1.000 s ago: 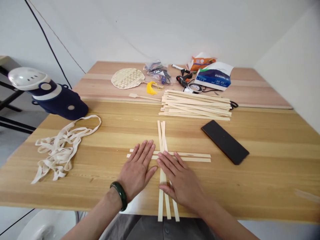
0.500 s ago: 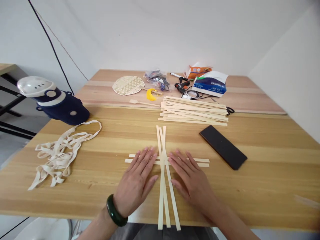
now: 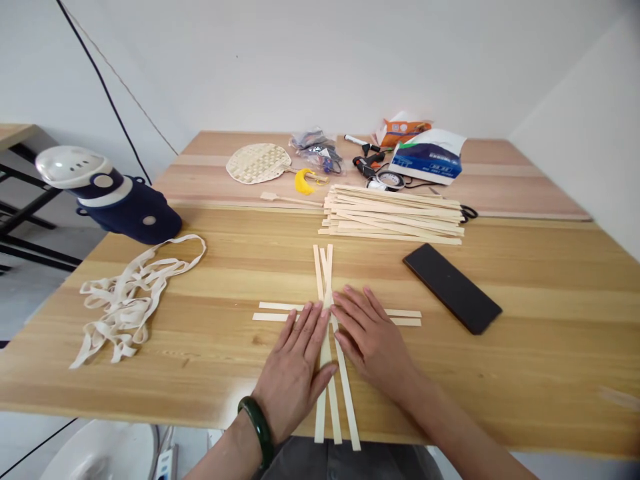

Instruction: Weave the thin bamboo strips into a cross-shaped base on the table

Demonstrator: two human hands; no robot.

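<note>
Bamboo strips lie crossed on the pine table [image 3: 500, 373]. Several long vertical strips [image 3: 320, 273] run toward me over a pair of horizontal strips [image 3: 405, 317]. My left hand [image 3: 295, 373], with a green bangle [image 3: 259, 430] on its wrist, rests flat over the horizontal strips, its thumb against the vertical ones. My right hand [image 3: 373, 343] lies flat just right of the crossing, fingers spread across the strips. Neither hand grips anything. The crossing itself is partly hidden by my fingers.
A stack of bamboo strips [image 3: 390, 217] lies straight ahead, with a black rectangular pad [image 3: 453, 288] to its lower right. Cream tape [image 3: 127, 300] is tangled at left, beside a navy-and-white appliance [image 3: 107, 193]. Farther back are a woven fan [image 3: 257, 163], a glue gun [image 3: 367, 163] and packets.
Both hands have slid inward and are now close together at the crossing. My right hand has moved up and left onto the strips. The strips look almost unmoved.
</note>
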